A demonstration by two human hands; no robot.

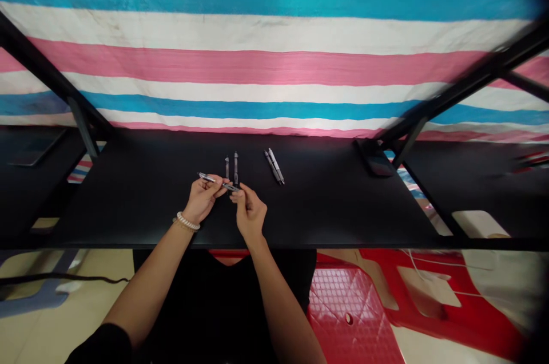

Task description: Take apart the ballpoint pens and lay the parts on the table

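My left hand, with a white braided band and a beaded band at the wrist, is closed around a slim pen. The pen lies slantwise, its right end lower. At that end, thumb and fingers of my right hand pinch together on it; the very tip is hidden by the fingers. Just beyond both hands, a dark clear-barrelled pen and a similar pen lie side by side on the black table. To their right, a white pen lies against a dark grey pen.
A black phone-like object lies at the table's back right, beside a black metal frame. A striped sheet hangs behind. Below the front edge is a red plastic stool. Neighbouring tables flank both sides.
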